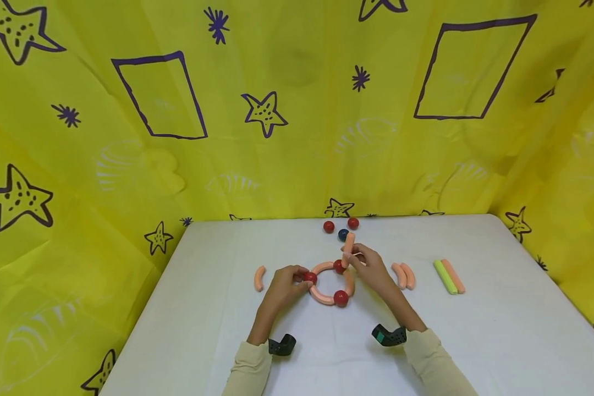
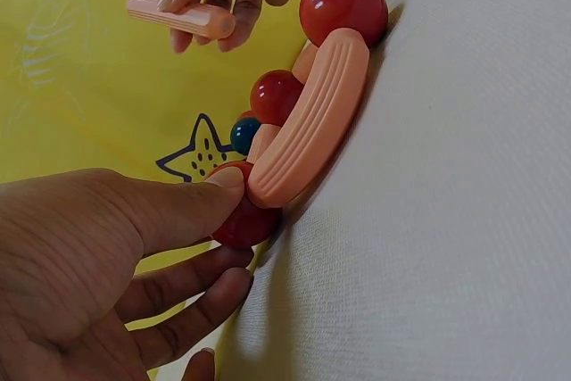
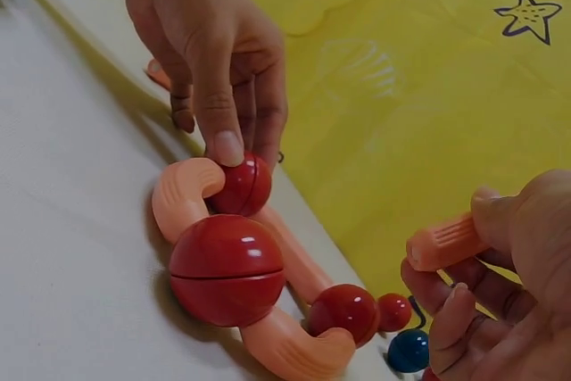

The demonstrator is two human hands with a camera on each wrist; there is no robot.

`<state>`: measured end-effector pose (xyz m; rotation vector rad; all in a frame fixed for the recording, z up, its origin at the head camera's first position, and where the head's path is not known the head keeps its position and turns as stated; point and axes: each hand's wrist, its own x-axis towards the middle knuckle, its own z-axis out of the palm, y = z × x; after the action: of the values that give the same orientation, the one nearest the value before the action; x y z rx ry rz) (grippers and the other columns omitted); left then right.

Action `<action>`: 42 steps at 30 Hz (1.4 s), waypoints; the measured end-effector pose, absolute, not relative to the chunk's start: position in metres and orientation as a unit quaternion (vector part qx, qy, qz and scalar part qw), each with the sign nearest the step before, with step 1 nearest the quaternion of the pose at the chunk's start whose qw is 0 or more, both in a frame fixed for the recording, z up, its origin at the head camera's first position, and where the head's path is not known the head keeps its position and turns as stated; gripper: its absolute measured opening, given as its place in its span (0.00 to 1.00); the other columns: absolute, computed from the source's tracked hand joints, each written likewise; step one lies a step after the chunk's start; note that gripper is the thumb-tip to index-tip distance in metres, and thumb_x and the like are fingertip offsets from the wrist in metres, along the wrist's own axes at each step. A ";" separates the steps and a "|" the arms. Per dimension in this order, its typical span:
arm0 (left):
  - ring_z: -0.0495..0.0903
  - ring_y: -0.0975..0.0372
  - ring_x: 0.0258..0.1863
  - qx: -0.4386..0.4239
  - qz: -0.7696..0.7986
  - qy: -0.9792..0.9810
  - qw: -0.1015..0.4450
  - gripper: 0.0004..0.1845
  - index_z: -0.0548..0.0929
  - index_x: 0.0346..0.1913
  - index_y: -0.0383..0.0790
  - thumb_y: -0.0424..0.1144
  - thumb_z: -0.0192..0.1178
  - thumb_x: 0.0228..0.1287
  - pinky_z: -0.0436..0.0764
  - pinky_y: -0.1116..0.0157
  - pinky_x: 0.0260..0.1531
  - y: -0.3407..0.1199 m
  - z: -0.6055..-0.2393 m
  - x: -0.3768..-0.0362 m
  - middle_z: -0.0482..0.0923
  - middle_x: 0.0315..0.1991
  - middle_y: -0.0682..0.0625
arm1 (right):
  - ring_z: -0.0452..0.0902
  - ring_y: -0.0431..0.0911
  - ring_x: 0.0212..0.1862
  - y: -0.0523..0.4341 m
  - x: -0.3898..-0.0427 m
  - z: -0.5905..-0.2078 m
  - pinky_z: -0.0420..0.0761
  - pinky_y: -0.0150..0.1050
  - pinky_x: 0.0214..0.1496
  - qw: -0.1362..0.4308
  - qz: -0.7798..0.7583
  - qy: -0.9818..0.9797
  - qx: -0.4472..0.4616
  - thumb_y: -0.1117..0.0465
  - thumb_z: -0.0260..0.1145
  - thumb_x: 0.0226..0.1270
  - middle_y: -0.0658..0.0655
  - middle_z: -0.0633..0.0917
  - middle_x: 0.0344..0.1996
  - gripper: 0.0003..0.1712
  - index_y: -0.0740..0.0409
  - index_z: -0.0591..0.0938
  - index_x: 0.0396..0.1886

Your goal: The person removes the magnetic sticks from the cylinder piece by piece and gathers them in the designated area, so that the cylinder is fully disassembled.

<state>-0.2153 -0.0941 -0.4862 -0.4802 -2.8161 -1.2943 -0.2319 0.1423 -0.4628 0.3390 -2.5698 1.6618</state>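
Note:
A ring of three curved peach rods (image 1: 323, 297) joined by three red balls lies on the white table. My left hand (image 1: 283, 289) pinches the red ball (image 2: 250, 223) at the ring's left side between thumb and fingers. In my right hand (image 1: 372, 269) is a straight peach rod (image 1: 349, 245), gripped with thumb and fingertips and raised over the ring's far right. Its lower end overlaps the far red ball (image 1: 339, 267) in the head view, while both wrist views show it apart from the balls. The near red ball (image 3: 227, 269) sits untouched, a split line around its middle.
Two red balls (image 1: 329, 226) and a dark blue ball (image 1: 344, 235) sit at the back. One curved peach rod (image 1: 259, 278) lies left, two curved rods (image 1: 403, 276) lie right. Farther right are a straight green rod (image 1: 445, 276) and a peach one (image 1: 454, 276). Yellow patterned cloth (image 1: 297, 165) hangs behind.

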 end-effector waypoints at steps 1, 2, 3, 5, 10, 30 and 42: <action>0.75 0.63 0.33 -0.152 -0.412 -0.898 0.002 0.15 0.81 0.44 0.38 0.41 0.63 0.55 0.74 0.68 0.33 -0.094 -0.486 -0.215 0.79 0.34 0.51 | 0.74 0.48 0.47 0.144 -0.232 -0.462 0.74 0.41 0.49 0.036 0.538 -0.835 0.112 0.51 0.56 0.64 0.57 0.80 0.41 0.20 0.61 0.77 0.47; 0.75 0.63 0.33 -0.151 -0.412 -0.899 0.003 0.15 0.81 0.44 0.38 0.41 0.63 0.55 0.74 0.68 0.33 -0.094 -0.486 -0.215 0.79 0.34 0.51 | 0.74 0.49 0.47 0.145 -0.231 -0.461 0.74 0.42 0.50 0.040 0.539 -0.834 0.112 0.51 0.57 0.64 0.57 0.80 0.41 0.20 0.61 0.77 0.48; 0.75 0.63 0.33 -0.151 -0.411 -0.899 0.004 0.14 0.81 0.44 0.38 0.41 0.63 0.55 0.74 0.68 0.33 -0.095 -0.487 -0.215 0.79 0.34 0.51 | 0.74 0.49 0.47 0.147 -0.231 -0.460 0.74 0.41 0.50 0.043 0.540 -0.834 0.107 0.51 0.58 0.63 0.57 0.80 0.41 0.20 0.61 0.77 0.48; 0.76 0.63 0.34 -0.152 -0.409 -0.900 0.005 0.14 0.81 0.44 0.38 0.41 0.62 0.55 0.74 0.68 0.34 -0.095 -0.487 -0.215 0.79 0.35 0.51 | 0.74 0.49 0.46 0.150 -0.231 -0.457 0.75 0.39 0.49 0.047 0.545 -0.832 0.092 0.50 0.60 0.61 0.58 0.80 0.40 0.22 0.61 0.76 0.48; 0.76 0.63 0.34 -0.157 -0.410 -0.898 0.005 0.14 0.80 0.44 0.39 0.41 0.62 0.56 0.74 0.67 0.34 -0.095 -0.487 -0.215 0.79 0.35 0.51 | 0.75 0.48 0.43 0.166 -0.228 -0.450 0.76 0.30 0.40 0.066 0.541 -0.836 0.056 0.48 0.63 0.58 0.58 0.80 0.39 0.23 0.60 0.77 0.47; 0.76 0.65 0.34 -0.154 -0.400 -0.904 0.004 0.15 0.81 0.44 0.40 0.42 0.63 0.55 0.74 0.69 0.34 -0.096 -0.490 -0.218 0.79 0.35 0.52 | 0.73 0.45 0.38 0.291 -0.207 -0.447 0.75 0.41 0.32 0.129 0.413 -0.893 -0.123 0.39 0.57 0.59 0.59 0.80 0.37 0.32 0.63 0.77 0.48; 0.76 0.65 0.34 -0.145 -0.400 -0.905 0.001 0.15 0.80 0.44 0.40 0.42 0.63 0.55 0.74 0.69 0.33 -0.095 -0.488 -0.216 0.79 0.35 0.52 | 0.64 0.61 0.48 0.339 -0.191 -0.451 0.68 0.45 0.38 0.010 0.420 -0.877 -0.234 0.42 0.53 0.62 0.72 0.72 0.49 0.37 0.72 0.70 0.55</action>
<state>-0.2162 -0.0946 -0.4878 -0.4561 -2.8418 -1.2565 -0.1913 0.3393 -0.4511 -0.7291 -2.7367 1.3118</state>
